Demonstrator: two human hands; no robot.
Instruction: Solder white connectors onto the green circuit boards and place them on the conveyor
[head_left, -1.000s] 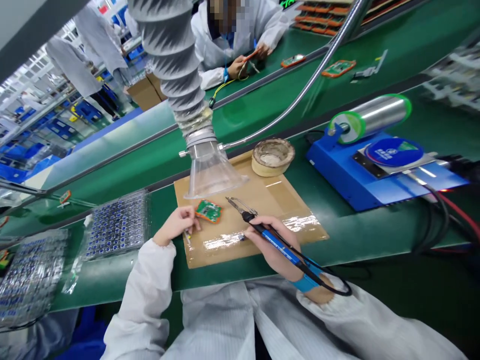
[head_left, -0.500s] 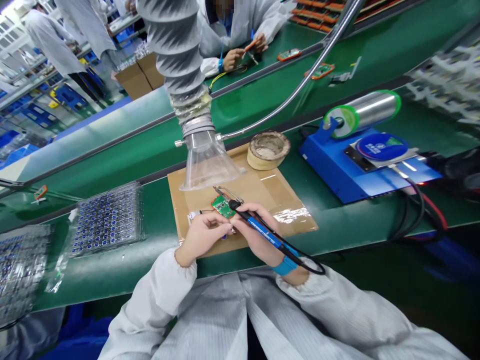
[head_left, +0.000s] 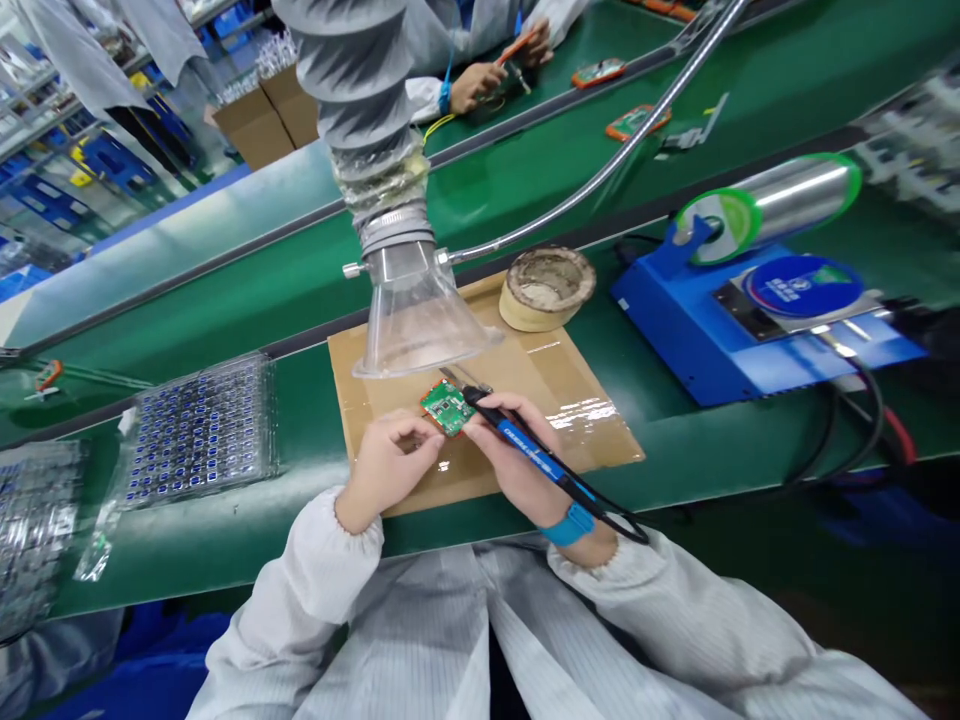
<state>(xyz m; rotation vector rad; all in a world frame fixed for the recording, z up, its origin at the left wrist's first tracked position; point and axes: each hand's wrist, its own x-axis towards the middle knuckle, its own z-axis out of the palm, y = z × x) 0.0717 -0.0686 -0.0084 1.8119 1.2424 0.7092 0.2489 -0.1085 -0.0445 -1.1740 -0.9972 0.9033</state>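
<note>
Glossy desk (head_left: 705, 445), shiny-taped cardboard (head_left: 517, 375), clear plastic hood (head_left: 420, 325), plastic soldering-iron handle (head_left: 529, 453), rough-rimmed bowl (head_left: 525, 308), shiny metal roll (head_left: 806, 198), matt cloth sleeves (head_left: 289, 590)

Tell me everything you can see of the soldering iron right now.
The soldering iron is slim and pen-like: a blue handle with pale lettering, black at the front, then a thin, metallic-looking end. The right hand grips it at a slant, tip toward the upper left, by the green circuit board and above the brown mat. A black cable trails from its rear past the blue wristband. Whether the tip touches anything is unclear.
</note>
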